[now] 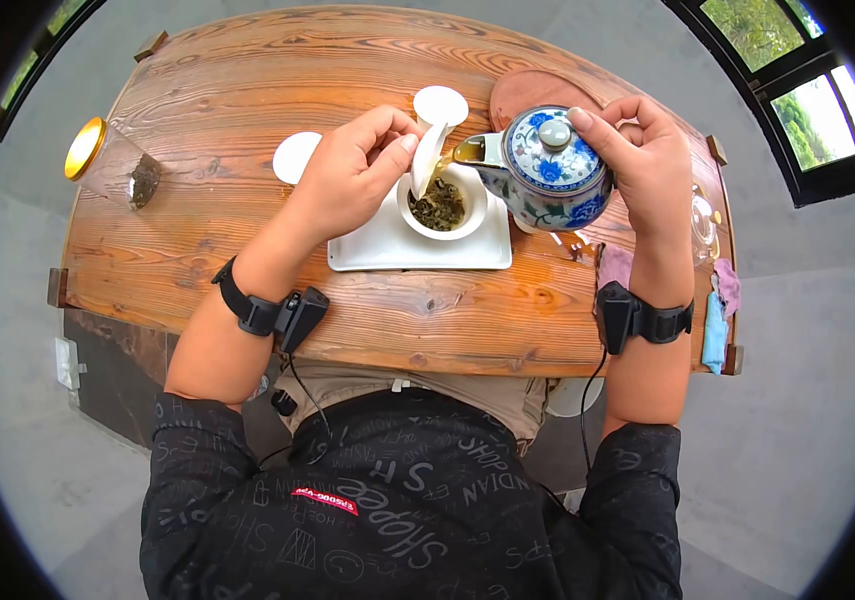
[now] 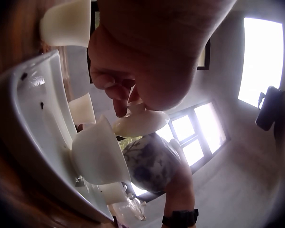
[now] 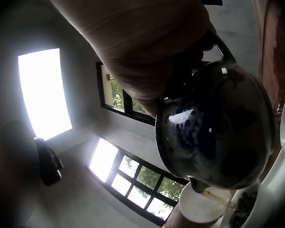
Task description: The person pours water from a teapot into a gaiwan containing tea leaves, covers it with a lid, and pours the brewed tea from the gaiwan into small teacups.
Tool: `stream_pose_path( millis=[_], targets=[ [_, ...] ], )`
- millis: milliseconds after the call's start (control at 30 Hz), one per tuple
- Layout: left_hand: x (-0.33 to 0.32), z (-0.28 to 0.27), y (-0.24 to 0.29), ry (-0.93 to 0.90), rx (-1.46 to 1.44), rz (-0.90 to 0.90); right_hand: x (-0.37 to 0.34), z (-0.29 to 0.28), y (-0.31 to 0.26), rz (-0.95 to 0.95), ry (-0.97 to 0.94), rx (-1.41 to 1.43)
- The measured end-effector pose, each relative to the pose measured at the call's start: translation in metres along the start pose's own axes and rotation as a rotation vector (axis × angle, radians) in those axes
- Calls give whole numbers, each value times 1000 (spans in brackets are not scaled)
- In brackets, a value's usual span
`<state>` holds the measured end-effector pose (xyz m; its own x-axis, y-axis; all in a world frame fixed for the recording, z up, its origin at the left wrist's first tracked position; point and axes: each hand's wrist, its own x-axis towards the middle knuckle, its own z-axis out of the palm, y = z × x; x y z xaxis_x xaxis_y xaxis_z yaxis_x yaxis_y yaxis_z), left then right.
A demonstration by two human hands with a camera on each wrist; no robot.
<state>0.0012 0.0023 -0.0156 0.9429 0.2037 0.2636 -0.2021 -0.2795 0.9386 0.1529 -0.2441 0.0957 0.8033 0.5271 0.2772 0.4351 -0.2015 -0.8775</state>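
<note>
Left hand (image 1: 353, 170): grip narrow, fingertips pinching the knob of a white lid (image 1: 428, 168). Lid tilted steeply, held above the left part of the white bowl (image 1: 450, 234).

Right hand (image 1: 651, 150): grip closed round the handle of the blue-and-white teapot (image 1: 560, 190), thumb on the teapot's cover near its grey knob. Teapot raised to the right of the bowl, spout pointing left towards it.

Yellow-brown liquid (image 3: 215, 197) runs from the spout in a thin stream down to the bowl, passing close by the lid; contact with the lid cannot be told. Wet dark green leaves (image 1: 438, 208) lie inside the bowl.

Bowl stands on the white rectangular tray (image 1: 378, 252). Left wrist view: small dark specks on the tray surface.

Around the bowl, on the wooden counter (image 1: 248, 290):
- Far side: one white cup (image 1: 441, 104).
- Left, partly behind the left hand: a second white cup (image 1: 296, 157).
- Far left: clear jar (image 1: 116, 168) with a gold-coloured top and dark contents at one end.
- Beyond, to the right, behind the teapot: round reddish-brown board (image 1: 528, 92).
- Right, beside the right forearm: pinkish cloth (image 1: 615, 264).
- Far right, near the counter edge: clear glass vessel (image 1: 704, 228) and light blue cloth (image 1: 715, 335).
</note>
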Motion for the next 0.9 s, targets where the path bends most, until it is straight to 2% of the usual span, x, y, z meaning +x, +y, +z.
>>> stream_pose_path(
  millis=[67,267,900],
  targets=[
    [0,4,0,78,-51,55,0,0,0,9,-1,-2],
    [0,0,0,81,28,31,0,0,0,3,-5,-16],
    [1,0,2,122,-43,29,1,-5,1,-22,27,-67]
  ],
)
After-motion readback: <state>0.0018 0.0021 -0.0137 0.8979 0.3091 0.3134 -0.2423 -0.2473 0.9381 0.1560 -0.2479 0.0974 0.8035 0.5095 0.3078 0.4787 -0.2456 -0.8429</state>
